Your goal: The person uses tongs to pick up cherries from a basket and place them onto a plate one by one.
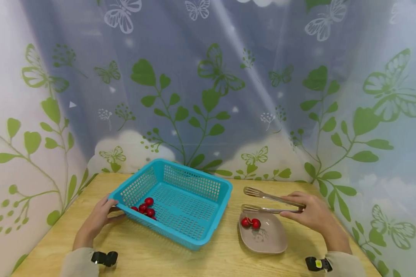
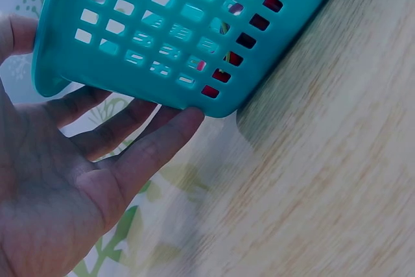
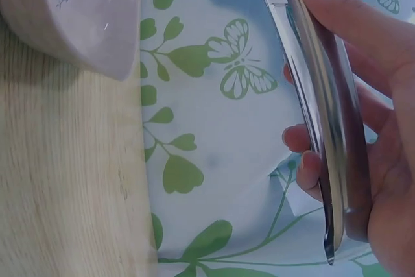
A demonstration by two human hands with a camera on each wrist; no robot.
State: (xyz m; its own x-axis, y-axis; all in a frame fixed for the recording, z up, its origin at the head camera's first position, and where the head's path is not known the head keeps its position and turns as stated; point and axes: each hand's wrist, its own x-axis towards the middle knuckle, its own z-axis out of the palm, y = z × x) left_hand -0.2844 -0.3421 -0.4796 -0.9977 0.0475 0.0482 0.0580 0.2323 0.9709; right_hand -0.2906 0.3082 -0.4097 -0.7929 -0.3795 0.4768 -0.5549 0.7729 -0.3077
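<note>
A blue perforated plastic basket (image 1: 180, 204) is on the wooden table, with several red cherries (image 1: 143, 208) in its near left corner. My left hand (image 1: 97, 219) grips that corner, thumb over the rim and fingers along the outer wall (image 2: 159, 37). In my right hand (image 1: 312, 211) is a pair of metal tongs (image 1: 268, 210), held from the side. The tongs' fork-like tips are spread apart with nothing between them. Beneath the tongs sits a shallow beige dish (image 1: 268, 244) with two cherries (image 1: 255, 223) at its far left.
Behind and beside the wooden table (image 1: 138, 254) hangs a curtain (image 1: 180, 127) printed with green leaves and butterflies. Between the basket and the dish runs a strip of bare wood. Each wrist wears a black strap.
</note>
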